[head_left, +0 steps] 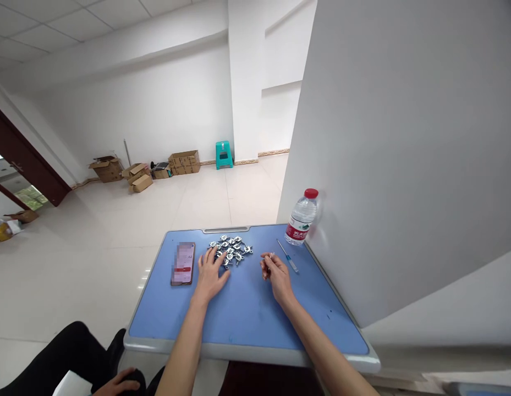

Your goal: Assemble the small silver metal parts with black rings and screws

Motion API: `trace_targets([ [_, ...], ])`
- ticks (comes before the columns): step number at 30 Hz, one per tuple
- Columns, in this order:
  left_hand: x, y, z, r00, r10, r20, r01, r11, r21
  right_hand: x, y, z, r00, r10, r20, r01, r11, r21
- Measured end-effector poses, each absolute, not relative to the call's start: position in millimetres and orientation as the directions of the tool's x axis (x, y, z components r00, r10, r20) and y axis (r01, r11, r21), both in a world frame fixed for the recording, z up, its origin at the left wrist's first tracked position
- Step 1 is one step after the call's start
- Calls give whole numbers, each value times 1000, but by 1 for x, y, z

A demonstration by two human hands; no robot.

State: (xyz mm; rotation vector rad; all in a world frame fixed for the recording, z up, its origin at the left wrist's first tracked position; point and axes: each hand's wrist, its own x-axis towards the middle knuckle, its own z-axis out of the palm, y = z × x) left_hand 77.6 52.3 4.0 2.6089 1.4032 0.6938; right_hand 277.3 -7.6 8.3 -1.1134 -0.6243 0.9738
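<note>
Small silvery parts [237,247] lie in a loose cluster toward the far side of the blue table [247,313], several overlapping. The left hand [211,278] sits palm down at the near left edge of the cluster, fingers spread and gripping nothing visible; whether the fingertips bear on the parts cannot be confirmed. The right hand [278,275], to the right of the cluster, has thumb and fingers pinched together on a small shiny piece [272,256], mostly hidden by the fingers.

Handling assessment: the parts appear to be metal, hence stiff, light enough for a fingertip grip and unlikely to break. Smooth faces may slip, and the projecting arms may catch on neighbouring parts. The recommended hold is thumb and forefinger across the opposite edges of the body, clear of the projections, lifting one from the outer edge of the cluster.

Adjacent items: a slim blue-handled tool [289,258] right of the right hand; a phone [183,264] left of the left hand.
</note>
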Motion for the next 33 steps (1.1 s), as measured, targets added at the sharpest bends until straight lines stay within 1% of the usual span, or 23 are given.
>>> trace_targets([
  [5, 84, 58, -9, 479, 840, 255, 777, -541, 323, 269, 29, 5, 431, 902, -19, -281, 114, -953],
  [11, 91, 71, -7, 492, 838, 234, 772, -545, 327, 249, 60, -7, 342, 938, -61, -276, 38, -960],
  [13, 91, 71, -4, 481, 842, 245, 776, -539, 328, 243, 62, -10, 302, 951, -60, -305, 37, -952],
  [15, 91, 70, -1, 450, 840, 302, 766, -537, 353, 240, 61, -11, 269, 961, -58, -353, 42, -935],
  [16, 90, 69, 0, 423, 838, 344, 749, -537, 387, 240, 60, -10, 257, 965, -60, -383, 44, -923],
  [17, 88, 68, 1, 379, 838, 392, 717, -534, 448, 242, 59, -10, 248, 967, -64, -418, 47, -907],
  [19, 85, 67, 0, 252, 849, 465, 615, -512, 600, 250, 56, -8, 236, 969, -76, -493, 52, -868],
  [20, 82, 66, -1, 180, 859, 478, 557, -490, 670, 254, 55, -6, 232, 969, -83, -530, 54, -846],
  [22, 79, 64, -5, 98, 876, 473, 507, -452, 734, 263, 55, -4, 224, 970, -96, -593, 58, -803],
  [26, 77, 56, -10, 57, 888, 456, 533, -414, 738, 266, 54, -4, 201, 973, -116, -670, 50, -741],
  [28, 79, 51, -11, 52, 898, 438, 577, -385, 720, 262, 53, -5, 182, 976, -119, -682, 38, -730],
  [31, 83, 46, -9, 83, 934, 348, 684, -308, 662, 255, 52, -6, 153, 982, -109, -672, 23, -740],
  [33, 83, 43, -7, 117, 947, 300, 717, -289, 634, 253, 50, -5, 139, 986, -93, -648, 20, -762],
])
